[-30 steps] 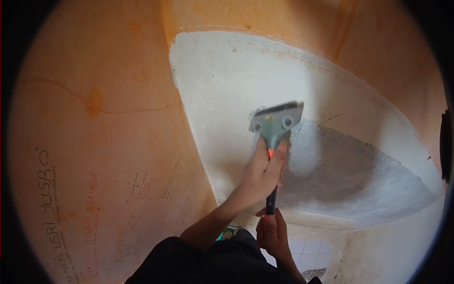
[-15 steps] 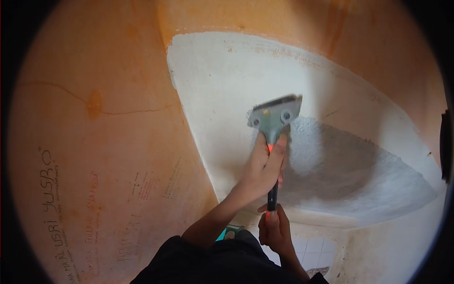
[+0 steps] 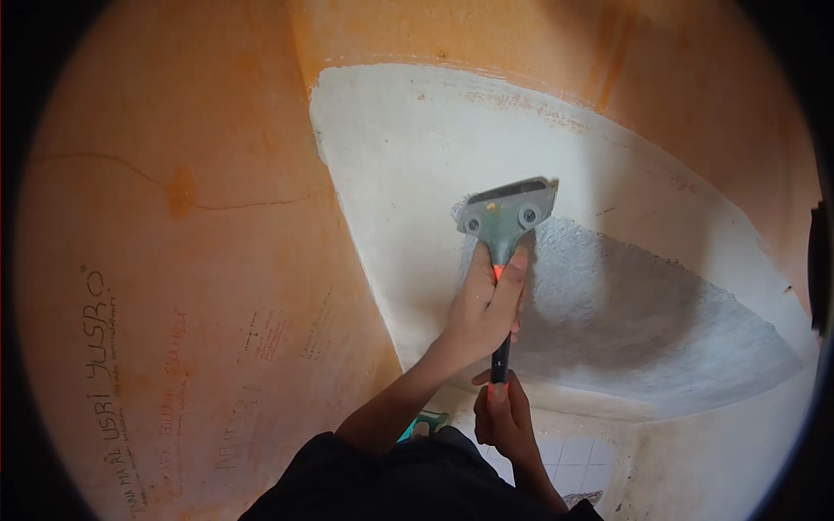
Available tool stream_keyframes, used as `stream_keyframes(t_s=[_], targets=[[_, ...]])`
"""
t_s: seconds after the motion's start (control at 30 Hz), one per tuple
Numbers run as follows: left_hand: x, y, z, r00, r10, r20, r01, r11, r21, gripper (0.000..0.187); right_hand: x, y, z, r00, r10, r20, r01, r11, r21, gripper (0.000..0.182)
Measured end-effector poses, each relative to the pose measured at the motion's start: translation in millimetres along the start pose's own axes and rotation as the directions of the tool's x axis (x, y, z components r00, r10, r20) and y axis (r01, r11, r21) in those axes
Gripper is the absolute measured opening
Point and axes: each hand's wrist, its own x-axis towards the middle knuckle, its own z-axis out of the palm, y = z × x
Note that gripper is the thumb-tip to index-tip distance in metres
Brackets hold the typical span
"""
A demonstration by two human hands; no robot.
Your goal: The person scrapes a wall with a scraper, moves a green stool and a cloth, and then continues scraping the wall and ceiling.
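Observation:
A long-handled scraper [image 3: 506, 214] with a wide grey-green head and a black and orange handle lies against the white part of the wall [image 3: 400, 156]. My left hand [image 3: 486, 300] is wrapped round the upper handle, just below the head. Lower down, my right hand [image 3: 506, 417] grips the handle's end. To the right of the scraper head is a rough grey scraped patch [image 3: 625, 304] with a ragged upper edge. The blade's contact with the surface cannot be made out clearly.
An orange wall [image 3: 217, 260] with a crack and handwriting fills the left side. Below are a green object [image 3: 424, 424], partly hidden by my clothing, and white tiles [image 3: 578, 460]. A dark object [image 3: 818, 269] stands at the right edge.
The scraper head has shifted very slightly right in the view, with both hands still on the handle. The wall's position in the view has also shifted a little.

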Motion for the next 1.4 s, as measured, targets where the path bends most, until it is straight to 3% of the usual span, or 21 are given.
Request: stream_keyframes(t_s=[0.07, 0.13, 0.23, 0.27, 0.37, 0.5, 0.6, 0.77, 0.9, 1.0, 1.17, 1.3, 1.4], targets=[[-7.8, -11.2, -0.7, 0.997, -0.069, -0.015, 0.070, 0.997, 0.023, 0.033, -11.1, 11.0, -4.5, 1.000, -0.006, 0.004, 0.007, 0.994, -0.109, 0.042], [-16.9, -41.7, -4.6, 0.996, -0.089, -0.003, 0.089, 0.996, 0.005, 0.032, -21.0, 25.8, -8.0, 0.999, 0.035, -0.004, -0.035, 0.997, -0.074, 0.043], [-15.8, -60.2, -4.2, 0.998, -0.061, 0.010, 0.061, 0.998, -0.011, 0.030, -23.5, 46.9, -12.8, 0.985, 0.090, -0.147, -0.101, 0.992, -0.074, 0.049], [-16.8, -61.2, -4.4, 1.000, -0.028, 0.006, 0.028, 1.000, 0.001, 0.029, -21.5, 48.8, -14.1, 0.972, 0.070, -0.225, -0.099, 0.988, -0.121, 0.048], [-6.0, -40.2, -3.2, 0.996, 0.028, -0.082, -0.036, 0.995, -0.094, 0.030, -11.4, 30.9, -18.6, 0.966, -0.053, -0.252, -0.048, 0.924, -0.380, 0.045], [-13.7, -44.7, 6.0, 0.996, -0.035, -0.086, 0.022, 0.988, -0.150, 0.030, -32.7, 18.0, -19.1, 0.933, -0.019, -0.359, -0.155, 0.880, -0.449, 0.038], [-12.7, -46.0, 3.9, 0.997, -0.064, -0.048, 0.056, 0.985, -0.165, 0.031, -28.3, 5.6, -11.8, 0.938, -0.086, -0.335, -0.116, 0.834, -0.540, 0.036], [-17.5, -59.0, 11.7, 0.995, -0.094, -0.016, 0.090, 0.978, -0.189, 0.031, -42.3, 5.4, -28.7, 0.933, -0.031, -0.359, -0.179, 0.824, -0.538, 0.035], [-11.1, -52.3, 6.2, 0.995, -0.081, -0.055, 0.066, 0.970, -0.235, 0.031, -29.7, 0.9, -22.6, 0.944, -0.120, -0.307, -0.086, 0.810, -0.580, 0.038], [-15.0, -56.7, 8.9, 0.992, -0.107, -0.062, 0.091, 0.971, -0.221, 0.031, -42.6, -9.7, -26.1, 0.937, 0.013, -0.348, -0.193, 0.850, -0.490, 0.037], [-8.7, -50.2, 13.1, 0.983, -0.106, -0.151, 0.073, 0.975, -0.212, 0.032, -29.0, -15.9, -40.0, 0.955, -0.047, -0.291, -0.151, 0.772, -0.617, 0.037], [-8.9, -53.2, 22.0, 0.987, -0.096, -0.130, 0.071, 0.980, -0.187, 0.032, -35.8, -14.3, -48.7, 0.960, -0.055, -0.276, -0.127, 0.790, -0.600, 0.038], [-3.7, -49.1, 16.2, 0.977, -0.080, -0.197, 0.042, 0.981, -0.189, 0.033, -20.9, -28.2, -46.7, 0.977, -0.018, -0.211, -0.113, 0.797, -0.593, 0.039]])
